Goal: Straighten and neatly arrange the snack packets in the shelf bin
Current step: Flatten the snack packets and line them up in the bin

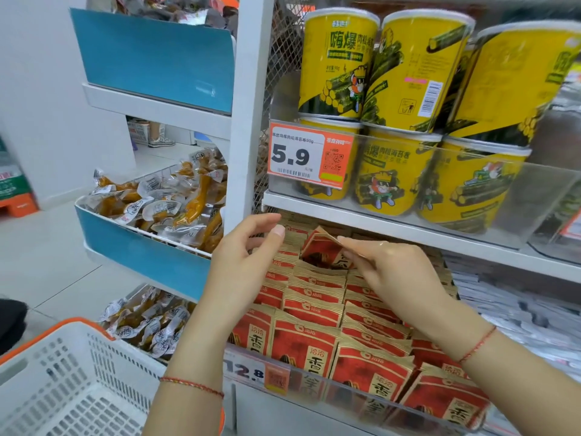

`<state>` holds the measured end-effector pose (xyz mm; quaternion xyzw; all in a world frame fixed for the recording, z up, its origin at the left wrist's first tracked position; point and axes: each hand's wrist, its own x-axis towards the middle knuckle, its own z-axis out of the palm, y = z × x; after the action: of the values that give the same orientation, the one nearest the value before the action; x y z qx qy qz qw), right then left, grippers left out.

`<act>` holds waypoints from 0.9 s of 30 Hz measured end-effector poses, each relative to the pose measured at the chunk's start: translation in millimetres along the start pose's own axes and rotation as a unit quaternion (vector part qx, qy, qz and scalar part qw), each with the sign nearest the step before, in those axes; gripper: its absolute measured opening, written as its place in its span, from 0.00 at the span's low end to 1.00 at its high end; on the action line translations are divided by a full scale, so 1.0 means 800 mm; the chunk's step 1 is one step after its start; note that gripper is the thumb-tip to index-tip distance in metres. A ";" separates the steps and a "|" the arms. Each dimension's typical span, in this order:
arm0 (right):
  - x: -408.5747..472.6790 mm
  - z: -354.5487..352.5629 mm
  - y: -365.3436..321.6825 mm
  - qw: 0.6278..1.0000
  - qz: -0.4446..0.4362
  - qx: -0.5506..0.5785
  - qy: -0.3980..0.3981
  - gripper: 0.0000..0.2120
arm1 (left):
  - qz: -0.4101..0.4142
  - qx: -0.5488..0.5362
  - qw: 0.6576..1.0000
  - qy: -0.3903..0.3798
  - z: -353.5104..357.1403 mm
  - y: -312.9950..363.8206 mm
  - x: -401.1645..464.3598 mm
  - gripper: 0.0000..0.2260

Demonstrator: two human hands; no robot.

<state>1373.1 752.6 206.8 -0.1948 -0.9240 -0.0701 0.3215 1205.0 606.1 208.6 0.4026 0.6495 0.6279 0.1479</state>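
Rows of red and tan snack packets (314,309) stand in a clear-fronted shelf bin (314,388) on the lower shelf. One red packet (320,250) at the back of the middle row is tilted and raised above the others. My right hand (393,272) pinches its top right corner. Over the left rows hovers my left hand (242,256), fingers loosely bent and holding nothing, a little left of the raised packet. Both wrists wear a red string bracelet.
Yellow seaweed-roll cans (393,121) fill the shelf above, behind a 5.9 price tag (309,155). Blue-fronted bins of vacuum-packed snacks (163,206) hang at the left. A white and orange basket (72,382) sits at lower left. Silver packets (518,309) lie right of the bin.
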 end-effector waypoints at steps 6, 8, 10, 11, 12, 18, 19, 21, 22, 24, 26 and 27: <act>0.025 0.015 -0.005 0.991 0.043 -0.059 -0.113 0.15 | -0.005 0.001 1.000 -0.010 -0.002 0.002 0.001 0.11; 0.032 0.021 -0.005 0.984 0.064 -0.071 -0.148 0.15 | -0.004 0.001 1.000 -0.012 -0.001 0.002 0.001 0.11; 0.035 0.029 -0.002 0.977 0.102 -0.059 -0.178 0.15 | -0.002 0.008 1.000 -0.021 0.001 0.002 0.000 0.11; 0.036 0.032 0.000 0.974 0.122 -0.049 -0.184 0.16 | 0.000 0.013 1.000 -0.027 0.002 0.002 -0.001 0.11; 0.036 0.033 0.001 0.973 0.139 -0.035 -0.183 0.17 | 0.001 0.018 0.999 -0.031 0.003 0.002 -0.002 0.11; 0.028 0.025 0.003 0.985 0.132 0.004 -0.112 0.18 | -0.003 0.007 1.000 -0.028 0.000 0.003 -0.001 0.11; 0.024 0.021 0.004 0.987 0.105 -0.004 -0.118 0.19 | -0.003 0.006 1.000 -0.029 0.000 0.002 -0.001 0.11; 0.017 0.017 0.004 0.986 0.059 -0.033 -0.154 0.20 | -0.005 0.008 0.999 -0.034 0.001 0.002 -0.002 0.11; 0.015 0.016 0.004 0.982 0.052 -0.045 -0.174 0.20 | -0.007 0.011 0.999 -0.037 0.001 0.002 -0.003 0.11; 0.015 0.018 0.005 0.971 0.060 -0.064 -0.223 0.21 | -0.008 0.021 0.999 -0.046 0.003 0.001 -0.005 0.11; 0.019 0.018 0.004 0.956 0.085 -0.061 -0.273 0.20 | -0.008 0.029 0.998 -0.056 0.005 0.000 -0.006 0.10; 0.022 0.016 0.003 0.948 0.102 -0.052 -0.296 0.19 | -0.007 0.032 0.998 -0.061 0.006 0.000 -0.006 0.09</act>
<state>1354.1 763.3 207.3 -0.3166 -0.9478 -0.0236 0.0286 1211.4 605.7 206.3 0.4401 0.6618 0.5799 0.1790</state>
